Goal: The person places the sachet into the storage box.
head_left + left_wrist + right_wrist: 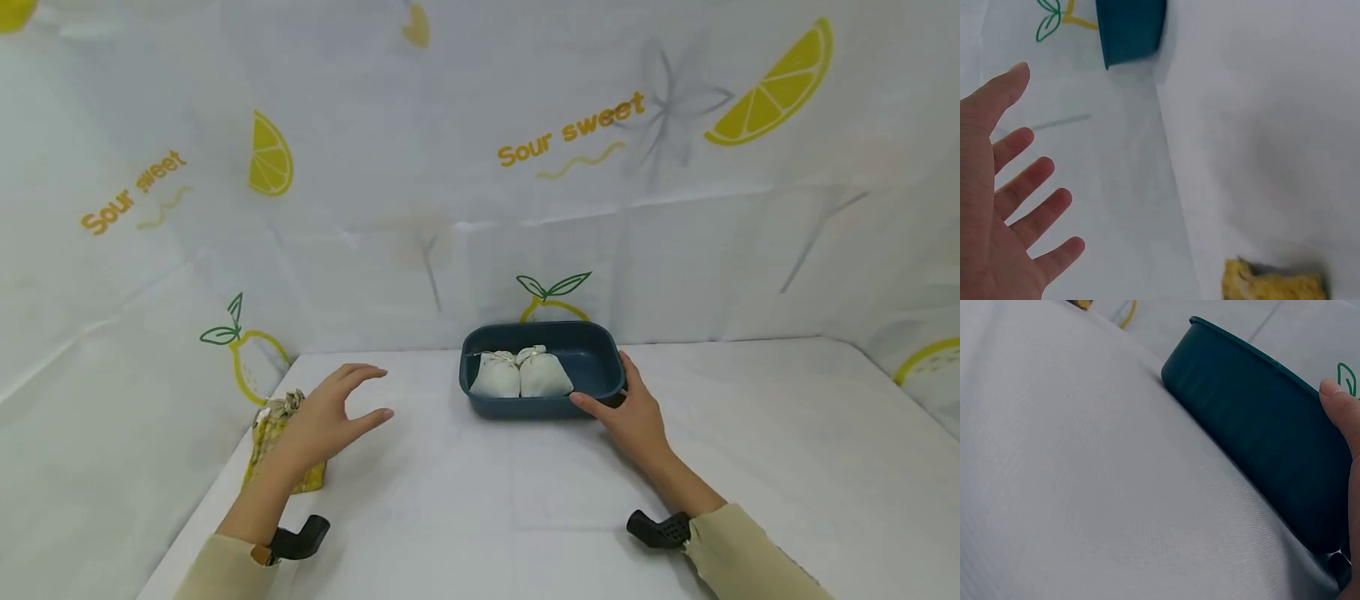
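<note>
A dark teal rectangular tub (600, 350) stands at the back of the white table. Inside its left part, two small off-white drawstring pouches (545, 375) sit side by side. My right hand (637, 417) grips the tub's right end, thumb over the front rim and fingers round the side. In the right wrist view, the thumb (1341, 409) lies at the rim of the tub (1254, 431). Over the table's left side, my left hand (322, 421) is held with fingers and thumb spread apart, nothing between them. Partly hidden behind that forearm is a yellow patterned pouch (311, 479) with a gathered top.
A white cloth printed with lemons hangs directly behind the tub and along the left side. White cloth covers the table (465, 508) too. Each wrist wears a black camera mount (300, 537).
</note>
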